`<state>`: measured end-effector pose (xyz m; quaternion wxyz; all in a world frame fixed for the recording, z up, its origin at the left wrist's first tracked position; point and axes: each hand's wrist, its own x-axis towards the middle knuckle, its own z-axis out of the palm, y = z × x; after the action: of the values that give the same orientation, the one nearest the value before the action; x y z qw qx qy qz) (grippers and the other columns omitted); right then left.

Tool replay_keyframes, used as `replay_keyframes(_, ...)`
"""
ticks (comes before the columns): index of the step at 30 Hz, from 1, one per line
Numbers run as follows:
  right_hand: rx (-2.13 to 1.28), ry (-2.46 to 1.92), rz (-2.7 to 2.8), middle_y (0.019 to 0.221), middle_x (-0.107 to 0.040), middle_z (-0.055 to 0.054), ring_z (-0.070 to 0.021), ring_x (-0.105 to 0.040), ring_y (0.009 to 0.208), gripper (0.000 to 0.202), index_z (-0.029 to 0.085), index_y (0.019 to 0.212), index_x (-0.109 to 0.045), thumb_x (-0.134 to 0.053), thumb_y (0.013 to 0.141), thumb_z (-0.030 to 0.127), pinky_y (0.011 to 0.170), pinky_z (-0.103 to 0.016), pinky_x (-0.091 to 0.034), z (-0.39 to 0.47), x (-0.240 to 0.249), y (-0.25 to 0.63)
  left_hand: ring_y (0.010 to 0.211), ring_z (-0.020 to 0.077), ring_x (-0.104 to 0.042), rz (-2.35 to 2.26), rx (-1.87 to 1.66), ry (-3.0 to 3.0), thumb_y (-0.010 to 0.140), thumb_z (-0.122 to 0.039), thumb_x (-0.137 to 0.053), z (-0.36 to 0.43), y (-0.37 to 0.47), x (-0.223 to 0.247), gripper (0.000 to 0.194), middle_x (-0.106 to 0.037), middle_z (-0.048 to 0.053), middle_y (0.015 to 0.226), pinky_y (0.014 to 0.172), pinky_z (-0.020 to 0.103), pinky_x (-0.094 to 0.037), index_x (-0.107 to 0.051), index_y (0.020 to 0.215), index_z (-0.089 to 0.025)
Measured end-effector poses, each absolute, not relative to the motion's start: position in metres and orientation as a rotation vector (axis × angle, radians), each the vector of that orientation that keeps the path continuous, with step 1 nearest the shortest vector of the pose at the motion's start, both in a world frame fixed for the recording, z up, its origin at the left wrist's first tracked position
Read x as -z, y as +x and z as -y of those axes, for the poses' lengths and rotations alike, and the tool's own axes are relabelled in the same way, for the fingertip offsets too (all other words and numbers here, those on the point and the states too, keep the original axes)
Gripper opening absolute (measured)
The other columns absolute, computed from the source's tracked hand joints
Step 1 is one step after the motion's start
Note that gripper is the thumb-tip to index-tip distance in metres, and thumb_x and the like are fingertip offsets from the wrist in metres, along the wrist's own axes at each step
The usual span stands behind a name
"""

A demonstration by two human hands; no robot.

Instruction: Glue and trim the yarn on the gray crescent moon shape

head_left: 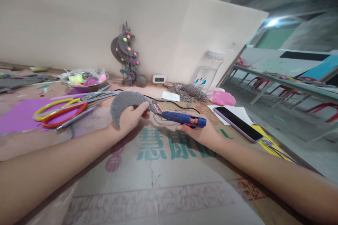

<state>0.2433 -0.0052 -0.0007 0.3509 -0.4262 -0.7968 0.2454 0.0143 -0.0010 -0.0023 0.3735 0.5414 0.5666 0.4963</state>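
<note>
My left hand [133,117] pinches a crescent moon wrapped in grey yarn [124,102], thumb over its right part. A blue hot glue gun [182,118] is in my right hand [199,130], its nozzle pointing left at the moon's right tip. Whether the nozzle touches the tip I cannot tell. Close by the nozzle is a small pinkish piece [158,108], and a strand of grey yarn loops below it. Both hands are above a cardboard sheet [169,172] printed with green characters.
Scissors with yellow and red handles [63,112] lie left on purple sheets [18,112]. Behind stand a bowl of bits [84,83], a decorated moon hanging [126,47], a timer [159,79], grey yarn [191,91] and a bottle [208,72]. A phone [237,123] lies right.
</note>
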Motion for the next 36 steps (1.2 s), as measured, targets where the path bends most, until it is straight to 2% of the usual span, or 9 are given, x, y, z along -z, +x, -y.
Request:
replay_keyframes(9,-0.571,-1.145,2.080,0.061,-0.054,0.002,-0.0129,-0.050,0.057,0.025,0.020,0.071,-0.059,-0.068,0.074,0.043,0.053,-0.024,-0.042,0.006,0.002,0.243,0.061,0.0168,-0.062,-1.397,-1.279,1.375,0.076,-0.041,-0.055,0.001,0.015,0.002,0.034,-0.064,0.003,0.056,0.067,0.024,-0.050,-0.061,0.051,-0.019)
replay_keyframes(21,-0.552,-1.189,2.082,0.068,-0.063,0.000,-0.0164,-0.059,0.064,0.023,0.021,0.081,-0.066,-0.067,0.076,0.044,0.059,-0.027,-0.048,0.004,0.004,0.245,0.061,0.0169,-0.062,-1.398,-1.276,1.386,0.075,-0.045,-0.055,0.001,0.014,0.004,0.037,-0.065,0.003,0.057,0.066,0.024,-0.049,-0.062,0.051,-0.018)
replay_keyframes(26,-0.566,-1.247,2.041,0.069,-0.064,-0.002,-0.0181,-0.060,0.064,0.027,0.020,0.077,-0.062,-0.066,0.075,0.046,0.059,-0.029,-0.049,0.004,0.004,0.245,0.060,0.0169,-0.061,-1.427,-1.271,1.407,0.075,-0.045,-0.054,0.002,0.014,0.003,0.038,-0.065,0.003,0.057,0.065,0.024,-0.049,-0.061,0.049,-0.019)
replay_keyframes(33,-0.475,-1.224,1.960,0.081,-0.069,-0.004,-0.0178,-0.063,0.077,0.029,0.020,0.081,-0.059,-0.048,0.089,0.046,0.076,-0.032,-0.050,-0.024,-0.006,0.257,0.057,0.0163,-0.060,-1.478,-1.266,1.360,0.075,-0.046,-0.056,0.004,0.016,0.000,0.038,-0.065,0.003,0.056,0.061,0.024,-0.047,-0.061,0.049,-0.019)
replay_keyframes(36,-0.379,-1.300,1.929,0.089,-0.070,-0.005,-0.0206,-0.064,0.085,0.032,0.018,0.091,-0.061,-0.051,0.086,0.048,0.083,-0.036,-0.050,-0.051,-0.006,0.265,0.056,0.0156,-0.058,-1.533,-1.228,1.365,0.075,-0.046,-0.055,0.005,0.017,-0.001,0.038,-0.065,0.002,0.056,0.060,0.023,-0.046,-0.061,0.049,-0.019)
